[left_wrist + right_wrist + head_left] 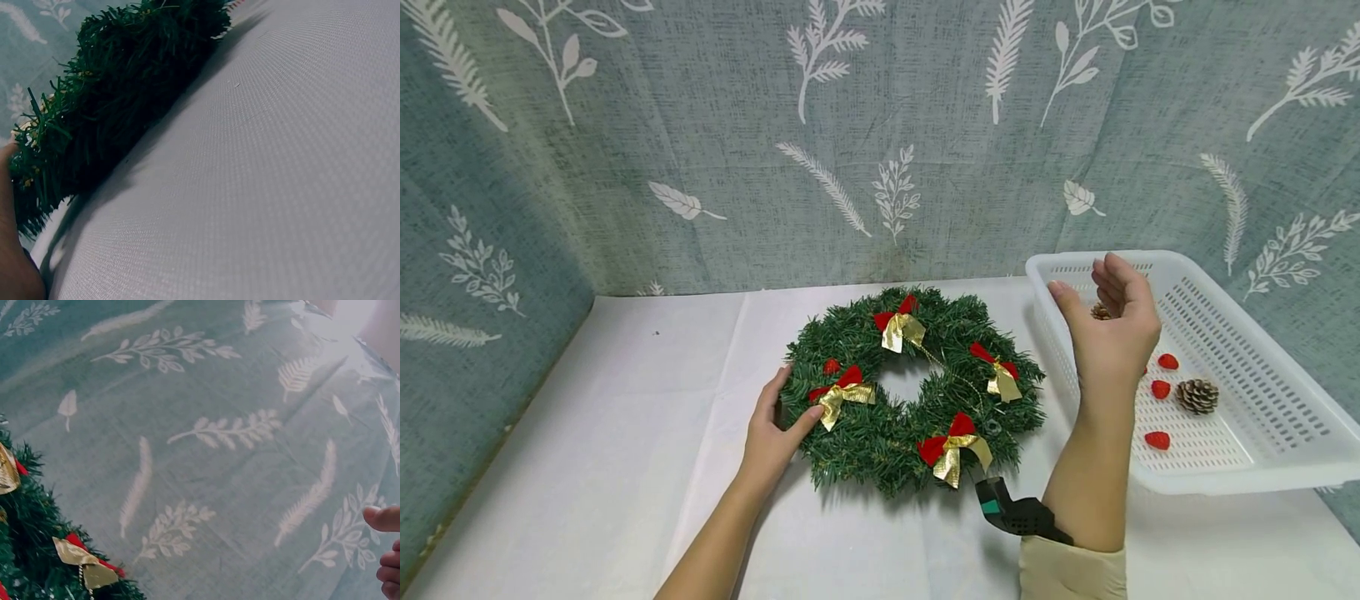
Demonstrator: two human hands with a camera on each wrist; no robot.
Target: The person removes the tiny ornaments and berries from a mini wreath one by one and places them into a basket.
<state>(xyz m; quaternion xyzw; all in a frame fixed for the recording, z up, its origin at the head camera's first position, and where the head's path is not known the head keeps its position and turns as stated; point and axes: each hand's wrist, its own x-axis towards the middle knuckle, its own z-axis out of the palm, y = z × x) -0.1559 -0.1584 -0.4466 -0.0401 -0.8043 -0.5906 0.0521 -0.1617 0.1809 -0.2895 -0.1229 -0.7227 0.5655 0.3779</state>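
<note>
A green Christmas wreath (880, 462) lies flat on the white-covered table. Red-and-gold bows sit around its ring, among them one bow (842, 396) on the left and another (957, 448) at the front. A small red berry (831, 366) rests among the needles near the left bow. My left hand (772, 437) grips the wreath's left edge, thumb on top beside that bow, fingers along the outer side. Raised over the near-left side of a white basket (1247, 475), my right hand (1116, 321) has loosely bent fingers. Nothing shows between its thumb and fingers.
In the basket lie several red berries (1161, 389) and a pinecone (1197, 397); another pinecone (1101, 312) is partly hidden behind the right hand. A black wrist device (1018, 512) juts from the right forearm beside the wreath. A leaf-patterned curtain (737, 167) stands behind the table.
</note>
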